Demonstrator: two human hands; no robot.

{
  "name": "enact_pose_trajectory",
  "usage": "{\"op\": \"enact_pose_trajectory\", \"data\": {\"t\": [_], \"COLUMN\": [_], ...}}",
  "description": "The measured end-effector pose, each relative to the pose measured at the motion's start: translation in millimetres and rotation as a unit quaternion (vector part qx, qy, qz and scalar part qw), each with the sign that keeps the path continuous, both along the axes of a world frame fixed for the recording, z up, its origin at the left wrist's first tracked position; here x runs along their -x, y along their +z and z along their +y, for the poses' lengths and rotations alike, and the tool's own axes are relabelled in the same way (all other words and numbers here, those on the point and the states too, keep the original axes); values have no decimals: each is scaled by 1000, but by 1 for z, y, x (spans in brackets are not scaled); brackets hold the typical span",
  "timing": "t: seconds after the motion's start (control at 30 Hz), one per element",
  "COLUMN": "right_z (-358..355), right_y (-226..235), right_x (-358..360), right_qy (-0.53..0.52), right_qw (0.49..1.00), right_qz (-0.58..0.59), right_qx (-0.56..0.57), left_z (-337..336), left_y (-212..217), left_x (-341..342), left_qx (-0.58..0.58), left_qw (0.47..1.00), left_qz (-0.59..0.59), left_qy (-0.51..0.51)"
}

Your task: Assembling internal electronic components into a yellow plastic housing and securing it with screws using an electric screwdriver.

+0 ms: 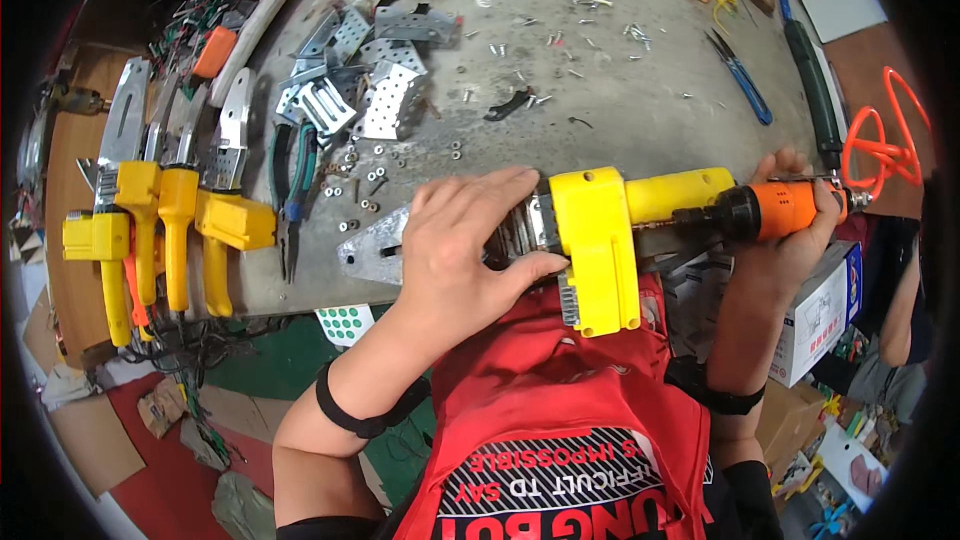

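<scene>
The left hand is wrapped around the silver metal end of a yellow tool, with the fingers curled over the top and the thumb tucked under it. The yellow tool is big and blocky, made of bright yellow plastic, with a wide square part hanging down and a round yellow handle sticking out to the right. Its silver end has ribs on it and is mostly hidden by the hand. The tool is held in the air just above the near edge of the grey workbench, right over the person's red apron. The right hand is closed around an orange power screwdriver, which has a black front end pushed up against the end of the yellow handle. A coiled orange hose loops up behind that hand. On the left of the bench more yellow-handled tools with flat silver blades lie in a row. Near them are pliers, bent metal brackets full of little holes, and many small screws scattered about. Blue-handled cutters lie farther back on the right.
</scene>
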State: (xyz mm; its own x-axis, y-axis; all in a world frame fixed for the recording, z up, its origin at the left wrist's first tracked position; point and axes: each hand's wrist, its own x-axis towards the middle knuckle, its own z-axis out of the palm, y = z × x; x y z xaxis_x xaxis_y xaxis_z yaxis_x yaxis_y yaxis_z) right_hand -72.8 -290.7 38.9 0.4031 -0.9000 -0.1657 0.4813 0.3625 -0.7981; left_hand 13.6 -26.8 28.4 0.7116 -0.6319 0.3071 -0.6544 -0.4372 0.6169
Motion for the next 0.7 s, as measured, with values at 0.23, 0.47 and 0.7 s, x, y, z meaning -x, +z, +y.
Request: {"op": "enact_pose_trajectory", "data": {"t": [0.23,0.47,0.7], "right_z": [1,0,2], "right_y": [1,7,2], "right_x": [-3,-3,-3], "right_qy": [1,21,41], "right_qw": [1000,1000,999], "right_qz": [0,5,-33], "right_qx": [12,14,11], "left_z": [2,1,0], "left_y": [0,0,1], "left_x": [-1,-3,-3], "left_qx": [15,20,-26], "left_qw": [1000,1000,1000], "left_qz": [-5,-5,-8], "left_qy": [-6,-16,-14]}}
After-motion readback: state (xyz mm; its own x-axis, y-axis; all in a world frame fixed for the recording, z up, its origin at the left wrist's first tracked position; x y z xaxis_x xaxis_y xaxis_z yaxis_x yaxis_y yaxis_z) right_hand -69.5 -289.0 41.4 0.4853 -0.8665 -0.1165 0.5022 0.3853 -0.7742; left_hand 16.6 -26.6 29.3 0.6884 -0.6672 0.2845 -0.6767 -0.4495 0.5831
